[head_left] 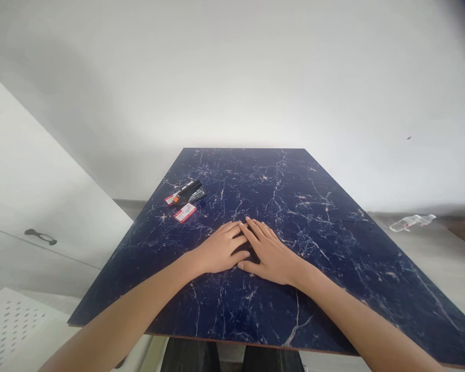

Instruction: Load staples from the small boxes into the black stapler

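Each grip is flat and empty, left hand point(218, 251) touching right hand point(270, 253); stapler point(189, 192) well apart.

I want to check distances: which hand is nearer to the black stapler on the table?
Left. The left hand lies flat just below and right of the black stapler; the right hand lies beside it, farther right, fingertips touching.
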Demonstrator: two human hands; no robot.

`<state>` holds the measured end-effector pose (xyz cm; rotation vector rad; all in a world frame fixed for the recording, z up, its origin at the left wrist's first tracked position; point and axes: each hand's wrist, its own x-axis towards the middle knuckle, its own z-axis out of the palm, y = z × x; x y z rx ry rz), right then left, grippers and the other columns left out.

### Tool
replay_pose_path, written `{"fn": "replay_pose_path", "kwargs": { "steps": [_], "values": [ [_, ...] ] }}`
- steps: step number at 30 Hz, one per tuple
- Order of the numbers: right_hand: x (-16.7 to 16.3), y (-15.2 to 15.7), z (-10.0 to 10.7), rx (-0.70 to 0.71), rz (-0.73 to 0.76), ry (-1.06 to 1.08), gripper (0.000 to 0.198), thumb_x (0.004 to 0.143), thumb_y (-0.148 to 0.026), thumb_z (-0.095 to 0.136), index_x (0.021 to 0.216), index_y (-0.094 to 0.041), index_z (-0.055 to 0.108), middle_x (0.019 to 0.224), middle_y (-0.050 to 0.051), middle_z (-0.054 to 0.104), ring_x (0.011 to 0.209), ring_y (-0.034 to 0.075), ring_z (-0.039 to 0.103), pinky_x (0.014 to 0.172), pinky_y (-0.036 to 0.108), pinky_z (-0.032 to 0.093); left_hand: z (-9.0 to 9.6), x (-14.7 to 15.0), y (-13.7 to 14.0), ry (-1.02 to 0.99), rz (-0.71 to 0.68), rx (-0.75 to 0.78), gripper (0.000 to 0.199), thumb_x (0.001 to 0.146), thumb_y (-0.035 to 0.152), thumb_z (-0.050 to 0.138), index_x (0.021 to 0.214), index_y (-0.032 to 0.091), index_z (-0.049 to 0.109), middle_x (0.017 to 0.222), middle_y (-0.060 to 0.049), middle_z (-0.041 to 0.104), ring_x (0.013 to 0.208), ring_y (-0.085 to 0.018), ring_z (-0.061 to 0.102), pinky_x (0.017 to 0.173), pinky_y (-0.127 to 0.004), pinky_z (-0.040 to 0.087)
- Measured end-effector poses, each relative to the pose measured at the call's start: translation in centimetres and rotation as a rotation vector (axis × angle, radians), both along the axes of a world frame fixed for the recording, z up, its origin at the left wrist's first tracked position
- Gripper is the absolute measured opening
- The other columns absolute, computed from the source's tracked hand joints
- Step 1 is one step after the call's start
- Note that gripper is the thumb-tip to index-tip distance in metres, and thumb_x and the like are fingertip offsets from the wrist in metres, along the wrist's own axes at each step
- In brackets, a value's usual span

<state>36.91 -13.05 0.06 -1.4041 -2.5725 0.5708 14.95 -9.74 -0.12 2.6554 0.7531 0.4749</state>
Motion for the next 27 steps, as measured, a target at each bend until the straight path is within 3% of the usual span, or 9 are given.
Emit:
{"fn": "replay_pose_path", "kwargs": {
  "steps": [3,6,9,11,12,16,20,24,27],
  "values": [
    [0.0,0.0,-0.1,0.017,-0.001,0.001,0.097,0.094,-0.076,0.042,0.166,-0.029,-0.003,0.173,0.007,-0.004,0.158,0.039,0.001,0.126,0.062,0.014,0.4,-0.7,0.9,-0.043,0.013,0.008,0.04,0.1,0.04,0.057,0.139,0.034,0.062,0.152,-0.005,0.055,0.146,-0.033,0.044,0.122,-0.059,0.033],
    [0.1,0.1,0.0,0.006,0.004,0.006,0.094,0.096,-0.074,0.041,0.166,-0.03,-0.004,0.173,0.006,-0.007,0.158,0.038,-0.001,0.126,0.062,0.013,1.6,-4.0,3.8,-0.084,0.215,0.137,0.037,0.095,0.045,0.064,0.131,0.036,0.068,0.144,-0.003,0.062,0.141,-0.036,0.049,0.12,-0.062,0.031],
    [0.2,0.1,0.3,-0.017,-0.004,0.004,0.09,0.097,-0.072,0.038,0.166,-0.032,-0.004,0.173,0.005,-0.008,0.158,0.039,-0.002,0.124,0.065,0.013,2.4,-9.3,7.9,-0.123,0.511,0.228,0.067,0.085,0.052,0.073,0.144,0.024,0.059,0.159,-0.016,0.044,0.146,-0.05,0.033,0.116,-0.076,0.017],
    [0.2,0.2,0.4,-0.028,-0.009,0.001,0.09,0.097,-0.073,0.038,0.166,-0.032,-0.003,0.173,0.004,-0.008,0.158,0.039,-0.002,0.124,0.066,0.013,2.4,-12.3,10.3,-0.116,0.709,0.202,0.083,0.075,0.059,0.08,0.146,0.022,0.056,0.162,-0.019,0.038,0.147,-0.053,0.03,0.114,-0.076,0.019],
    [0.2,0.2,0.5,-0.032,-0.009,-0.001,0.09,0.097,-0.073,0.038,0.166,-0.032,-0.003,0.173,0.004,-0.008,0.158,0.04,-0.002,0.124,0.066,0.013,2.2,-13.4,11.1,-0.1,0.731,0.143,0.087,0.072,0.059,0.081,0.147,0.021,0.056,0.16,-0.021,0.04,0.145,-0.054,0.032,0.113,-0.074,0.023],
    [0.2,0.2,0.6,-0.048,-0.008,-0.004,0.089,0.097,-0.074,0.036,0.166,-0.032,0.0,0.173,0.003,-0.008,0.158,0.039,-0.002,0.124,0.066,0.013,1.0,-14.8,12.9,-0.14,0.688,-0.034,0.065,0.082,0.05,0.071,0.138,0.018,0.063,0.133,-0.017,0.067,0.117,-0.04,0.064,0.099,-0.054,0.049],
    [0.1,0.4,0.6,-0.033,-0.014,0.022,0.085,0.098,-0.073,0.034,0.167,-0.03,0.006,0.174,0.005,-0.001,0.158,0.038,0.002,0.124,0.065,0.014,0.8,-13.4,11.9,-0.174,0.666,-0.039,0.055,0.083,0.044,0.07,0.13,0.016,0.068,0.125,-0.017,0.071,0.107,-0.037,0.068,0.092,-0.05,0.053],
    [0.0,1.1,0.5,0.081,-0.077,0.14,0.074,0.101,-0.062,0.043,0.164,-0.028,0.024,0.169,0.011,0.027,0.154,0.037,0.026,0.122,0.06,0.027,1.7,-9.4,8.6,-0.159,0.408,-0.086,0.047,0.085,0.042,0.07,0.127,0.02,0.07,0.13,-0.014,0.07,0.117,-0.034,0.065,0.101,-0.052,0.05],
    [0.4,1.9,0.7,0.175,-0.144,0.268,0.057,0.097,-0.045,0.058,0.149,-0.023,0.047,0.143,0.013,0.058,0.131,0.032,0.054,0.109,0.049,0.045,2.1,-5.5,5.8,-0.088,0.215,-0.132,0.05,0.088,0.042,0.069,0.135,0.027,0.066,0.14,-0.01,0.065,0.126,-0.033,0.06,0.11,-0.053,0.044]
  ]
}}
